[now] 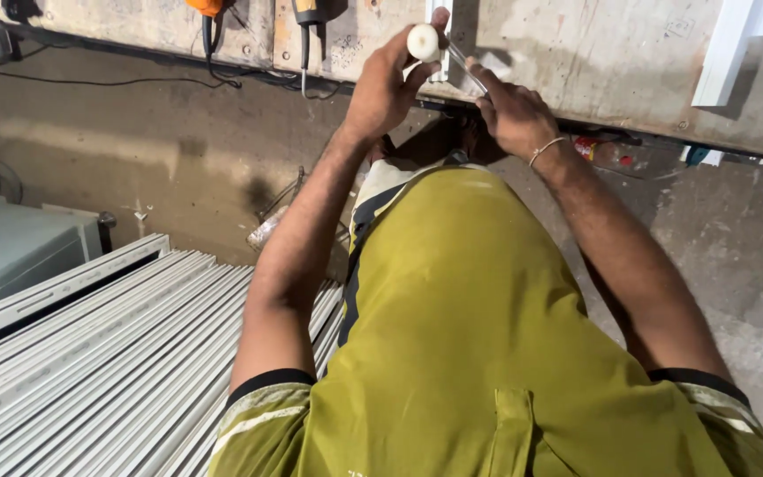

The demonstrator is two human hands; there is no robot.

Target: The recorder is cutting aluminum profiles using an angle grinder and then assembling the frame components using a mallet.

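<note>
So far, little looks finished: the left hand is closed around a small white roll, thumb and fingers pinching it, held up over the edge of the grey counter. The right hand is curled shut on a thin metal strip that runs up toward the roll; whether the two touch I cannot tell. Both are raised in front of the olive-green shirt. A stack of white window profiles lies at the lower left, and tools with orange and yellow handles rest on the counter, untouched
</note>
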